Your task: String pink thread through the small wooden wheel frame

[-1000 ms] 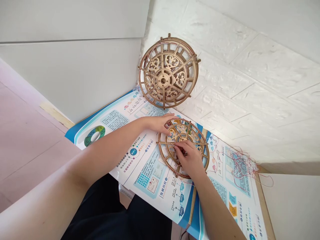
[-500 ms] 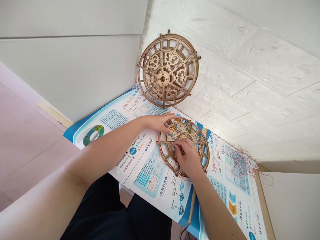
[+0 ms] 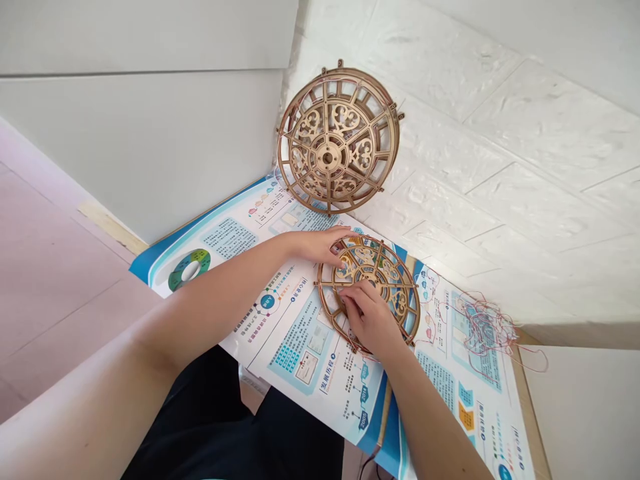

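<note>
A flat round wooden lattice wheel lies on a printed blue and white poster. My left hand rests on the wheel's upper left rim, fingers curled over its edge. My right hand lies on the wheel's lower middle, fingertips pinched together near the hub on something too small to make out. A second, thicker wooden lattice wheel stands upright behind, leaning into the corner of the white walls.
A tangle of thin red and white thread lies on the poster to the right, one strand running toward the flat wheel. White brick-pattern wall at right, plain white panel at left, pinkish floor.
My right hand has slid a little left across the flat wheel, its fingertips shifting toward the hub's left side. My left hand has stayed on the rim.
</note>
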A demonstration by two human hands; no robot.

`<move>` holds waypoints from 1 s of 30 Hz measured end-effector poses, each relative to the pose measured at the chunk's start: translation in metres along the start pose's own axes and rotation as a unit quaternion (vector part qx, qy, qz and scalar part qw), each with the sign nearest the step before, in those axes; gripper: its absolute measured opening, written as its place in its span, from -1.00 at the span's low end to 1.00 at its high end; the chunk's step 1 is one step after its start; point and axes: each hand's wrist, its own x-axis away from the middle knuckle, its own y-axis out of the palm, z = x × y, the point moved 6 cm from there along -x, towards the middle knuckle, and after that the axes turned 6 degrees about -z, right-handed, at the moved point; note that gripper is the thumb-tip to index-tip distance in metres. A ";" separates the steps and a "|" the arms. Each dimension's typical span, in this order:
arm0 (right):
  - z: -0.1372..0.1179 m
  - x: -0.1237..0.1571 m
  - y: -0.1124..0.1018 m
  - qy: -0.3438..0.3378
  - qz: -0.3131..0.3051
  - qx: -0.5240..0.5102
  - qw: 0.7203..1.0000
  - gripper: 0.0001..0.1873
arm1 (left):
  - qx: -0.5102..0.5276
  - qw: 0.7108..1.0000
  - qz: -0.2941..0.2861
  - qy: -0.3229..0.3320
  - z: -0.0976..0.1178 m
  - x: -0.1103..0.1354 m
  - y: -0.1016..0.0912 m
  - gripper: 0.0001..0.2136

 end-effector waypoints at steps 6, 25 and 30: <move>0.005 0.000 -0.002 0.011 0.009 0.015 1.000 -0.81 | 0.003 1.000 -0.006 0.004 0.001 0.000 0.000 -0.10; 0.019 0.001 -0.006 0.067 0.043 -0.030 0.996 -0.84 | 0.011 1.000 -0.003 0.016 0.002 -0.001 0.001 -0.10; 0.016 0.001 -0.006 0.061 0.044 -0.036 0.997 -0.84 | -0.001 1.000 0.001 0.019 0.002 -0.002 0.000 -0.11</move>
